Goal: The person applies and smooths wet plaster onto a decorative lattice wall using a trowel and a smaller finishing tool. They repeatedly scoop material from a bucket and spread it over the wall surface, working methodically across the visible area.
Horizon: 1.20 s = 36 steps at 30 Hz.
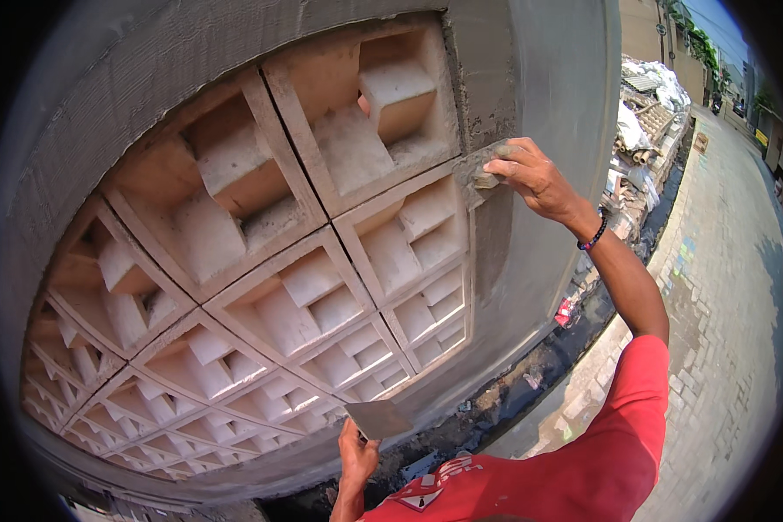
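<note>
Raised to the wall, my right hand (535, 178) is closed on a mortar-smeared scraper (477, 172). Its blade lies against the edge where pale ventilation blocks (235, 178) meet a grey plaster strip (489, 83). The strip looks rough and darker than the smooth plaster beside it. Lower down, my left hand (355, 457) grips a flat grey metal plate (379, 420), held out in front of the lower blocks. The plate's handle, if it has one, is hidden by the fingers. No mortar can be made out on the plate.
Smooth grey plaster (557, 113) frames the blocks. A dark drainage ditch (505, 391) with litter runs along the wall's foot. Beyond it lies a paved lane (722, 287). Rubble and white sacks (639, 130) are heaped at the far right.
</note>
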{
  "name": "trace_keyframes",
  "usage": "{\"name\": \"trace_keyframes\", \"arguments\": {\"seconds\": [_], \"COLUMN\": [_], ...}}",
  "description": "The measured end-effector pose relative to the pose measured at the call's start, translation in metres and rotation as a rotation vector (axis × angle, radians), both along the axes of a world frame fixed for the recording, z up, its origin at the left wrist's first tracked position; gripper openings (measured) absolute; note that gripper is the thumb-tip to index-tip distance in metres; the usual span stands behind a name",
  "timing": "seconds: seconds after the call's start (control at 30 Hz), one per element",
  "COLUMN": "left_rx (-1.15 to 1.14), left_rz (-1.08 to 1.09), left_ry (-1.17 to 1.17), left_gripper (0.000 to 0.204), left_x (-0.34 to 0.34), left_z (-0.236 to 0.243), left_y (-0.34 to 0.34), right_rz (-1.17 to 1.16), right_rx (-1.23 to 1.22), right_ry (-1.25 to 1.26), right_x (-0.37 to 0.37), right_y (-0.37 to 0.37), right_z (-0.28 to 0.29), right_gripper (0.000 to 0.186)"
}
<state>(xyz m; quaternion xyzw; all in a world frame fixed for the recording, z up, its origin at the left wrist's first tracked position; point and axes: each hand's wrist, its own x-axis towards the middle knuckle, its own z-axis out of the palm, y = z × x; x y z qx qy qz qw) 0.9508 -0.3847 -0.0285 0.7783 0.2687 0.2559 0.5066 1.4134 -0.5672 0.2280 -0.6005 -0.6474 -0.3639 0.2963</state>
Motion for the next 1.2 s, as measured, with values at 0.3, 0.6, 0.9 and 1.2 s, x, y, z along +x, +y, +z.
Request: {"name": "trace_keyframes", "arguments": {"seconds": [0.3,0.6,0.9,1.2], "left_rx": [0.068,0.045,0.010,0.179], "left_rz": [-0.007,0.070,0.069,-0.009], "left_ry": [-0.055,-0.072,-0.069,0.013], "left_gripper": [0.030,0.028,0.029,0.035], "left_x": [0.002,0.000,0.005,0.022], "left_z": [0.014,0.004,-0.009,0.015], "left_y": [-0.008,-0.009,-0.005,-0.006], "right_rz": [0.099,0.277,-0.045,-0.001], "right_rx": [0.311,0.227,0.116,-0.126], "right_ry": [0.193,0.170,-0.139,0.202], "right_x": [0.026,0.057,0.054,0.023], "right_y": [-0.011,0.010,-0.014,-0.034], "right_z": [0.141,0.270,0.133,0.007], "right_gripper": [0.038,0.040,0.040,0.036]}}
